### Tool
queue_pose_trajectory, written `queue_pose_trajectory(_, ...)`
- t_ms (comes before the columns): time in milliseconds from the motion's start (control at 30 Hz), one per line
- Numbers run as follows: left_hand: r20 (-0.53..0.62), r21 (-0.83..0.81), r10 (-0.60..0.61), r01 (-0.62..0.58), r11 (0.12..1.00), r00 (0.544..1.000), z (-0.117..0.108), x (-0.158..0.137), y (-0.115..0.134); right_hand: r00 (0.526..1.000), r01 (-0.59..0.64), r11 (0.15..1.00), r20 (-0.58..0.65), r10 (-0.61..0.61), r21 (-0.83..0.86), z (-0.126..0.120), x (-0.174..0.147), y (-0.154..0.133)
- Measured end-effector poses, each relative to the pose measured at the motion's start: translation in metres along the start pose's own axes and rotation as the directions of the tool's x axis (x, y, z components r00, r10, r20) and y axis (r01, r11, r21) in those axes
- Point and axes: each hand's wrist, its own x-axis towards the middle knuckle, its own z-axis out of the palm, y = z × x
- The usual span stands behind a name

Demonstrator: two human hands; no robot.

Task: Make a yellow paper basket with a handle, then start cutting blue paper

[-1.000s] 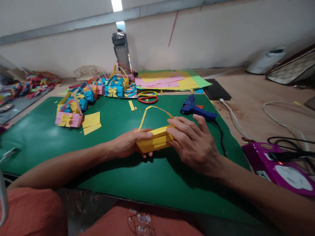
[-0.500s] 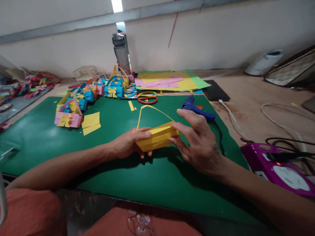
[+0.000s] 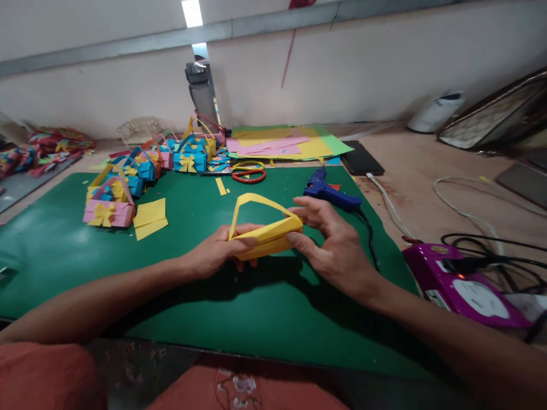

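Yellow paper forms the small basket (image 3: 269,242) held in the air over the green mat (image 3: 192,322), midway along the desk's (image 3: 405,182) near edge and a little in from it. Its strip handle (image 3: 256,198) rises in a bent arch, and the basket's right end sits slightly higher than its left. The left hand (image 3: 213,250) has its grip clamped on the left end, thumb along the near side and fingertips showing underneath. The right hand (image 3: 337,247) has its grip closed about the right end, thumb on the near face and fingers behind.

Beyond the right hand, a blue glue gun (image 3: 333,192) lies near the mat's far right corner. Red and yellow loop handles (image 3: 250,177) lie at the mat's far edge, and yellow paper pieces (image 3: 150,217) lie left of the basket. Toward the mat's far left corner stands a pink basket (image 3: 109,213) with a yellow bow, just in front of others; a blue basket (image 3: 191,159) stands at the far edge.

Along the desk's far edge are coloured sheets (image 3: 294,145) in a pile and a grey bottle (image 3: 203,97). A black phone (image 3: 363,158) rests beside the mat's far right corner, and a purple power strip (image 3: 461,285) sits by its right edge.
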Motion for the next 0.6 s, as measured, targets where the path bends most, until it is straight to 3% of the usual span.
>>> queue_pose_trajectory(100,-0.026,0.152,0.038,-0.034,0.988,0.999,0.0012,-0.0031,0.0018,0.987,-0.131,0.985,0.105,0.119,0.115,0.0008,-0.0005,-0.0022)
queue_pose_trajectory(267,-0.063,0.284,0.059,-0.039,0.958,0.996,0.0046,-0.0052,0.0058,0.963,-0.25,0.93,0.172,0.209,0.27,-0.0004,-0.0003,-0.0064)
queue_pose_trajectory(433,-0.135,0.299,0.042,0.001,0.954,0.99,0.0088,-0.0041,0.0082,0.946,-0.305,0.908,0.204,0.253,0.286,-0.0001,0.0023,-0.0069)
queue_pose_trajectory(600,-0.147,0.348,0.107,-0.049,0.936,0.983,0.0079,-0.004,0.0062,0.929,-0.343,0.896,0.243,0.279,0.281,0.0006,0.0035,-0.0048)
